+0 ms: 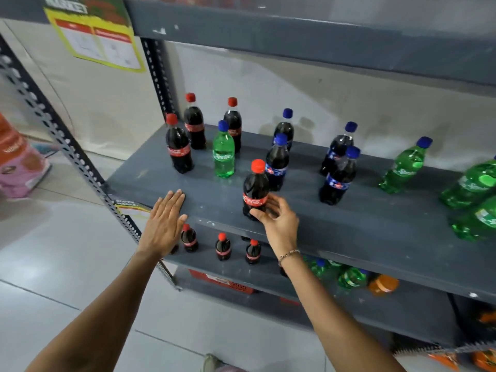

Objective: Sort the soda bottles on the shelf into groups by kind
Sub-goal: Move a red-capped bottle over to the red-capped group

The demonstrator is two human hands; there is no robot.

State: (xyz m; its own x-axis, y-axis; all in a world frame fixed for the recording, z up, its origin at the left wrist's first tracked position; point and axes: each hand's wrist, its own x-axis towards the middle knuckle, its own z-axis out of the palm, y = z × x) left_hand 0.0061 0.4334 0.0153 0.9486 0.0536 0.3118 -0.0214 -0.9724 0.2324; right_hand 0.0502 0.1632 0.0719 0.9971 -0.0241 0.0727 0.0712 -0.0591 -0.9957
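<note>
On the grey shelf (349, 226) my right hand (277, 218) grips the base of a red-capped cola bottle (255, 189) standing upright near the front edge. My left hand (165, 221) rests flat and open on the shelf's front left edge, holding nothing. Three more red-capped cola bottles (178, 146) stand at the back left, with one green Sprite bottle (223, 151) among them. Several blue-capped dark cola bottles (338, 175) stand in the middle. Green Sprite bottles (405, 167) are grouped at the right.
A lower shelf (233, 267) holds small red-capped cola bottles (222, 247), green bottles (350, 277) and an orange bottle (382, 284). A perforated metal upright (67, 149) runs at the left. The upper shelf (295, 36) overhangs above. Tiled floor lies below left.
</note>
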